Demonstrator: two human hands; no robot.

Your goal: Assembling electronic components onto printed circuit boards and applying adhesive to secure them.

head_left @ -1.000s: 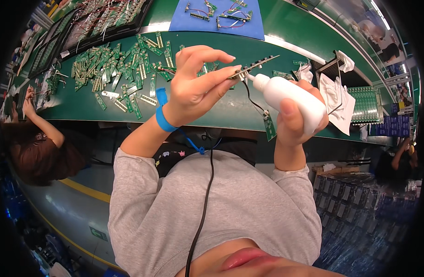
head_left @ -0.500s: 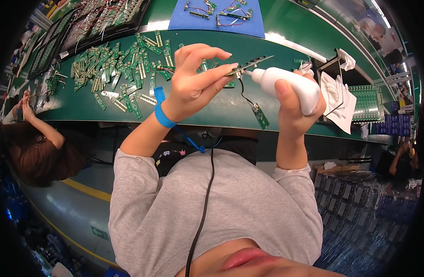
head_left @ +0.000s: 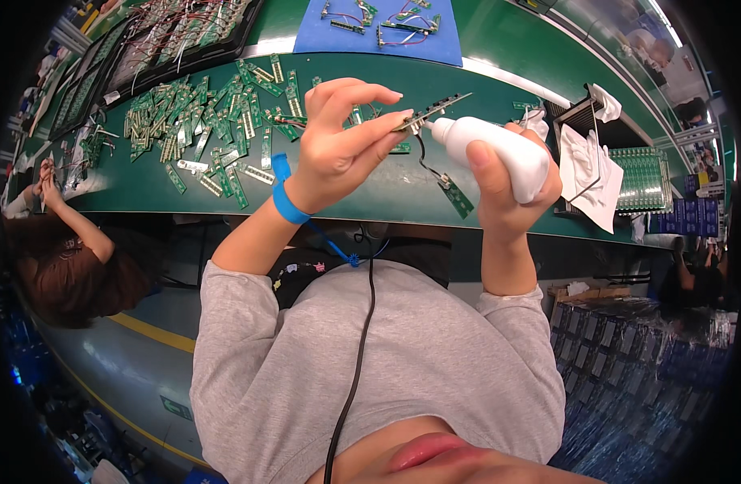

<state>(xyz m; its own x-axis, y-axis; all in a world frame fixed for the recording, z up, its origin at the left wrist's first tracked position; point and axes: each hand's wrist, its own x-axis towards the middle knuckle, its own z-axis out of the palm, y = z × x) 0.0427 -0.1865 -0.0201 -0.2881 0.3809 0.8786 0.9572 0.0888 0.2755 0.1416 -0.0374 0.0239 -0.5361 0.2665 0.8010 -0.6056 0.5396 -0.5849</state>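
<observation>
Between the thumb and forefinger of my left hand (head_left: 344, 145) a narrow green circuit board (head_left: 437, 110) is pinched by its end, tilted up to the right. From it a short dark cable hangs down to a smaller green board (head_left: 454, 196), which dangles in the air. My right hand (head_left: 512, 181) is wrapped round a white squeeze bottle (head_left: 500, 153), lying slantwise. The bottle's nozzle points left and meets the held board, or very nearly, beside the cable's connector. A blue wrist strap (head_left: 286, 202) circles my left wrist.
A heap of loose green boards (head_left: 185, 121) covers the bench's left part. Behind it are black trays (head_left: 177, 40) of wired boards. A blue mat (head_left: 378, 32) bears several wired boards. At right stand a rack with white gloves (head_left: 584, 165) and stacked boards (head_left: 641, 181). A co-worker sits at left.
The bottle has shifted slightly left, its nozzle now closer to the board. The held board and hanging board have moved only a little. Both hands keep their hold.
</observation>
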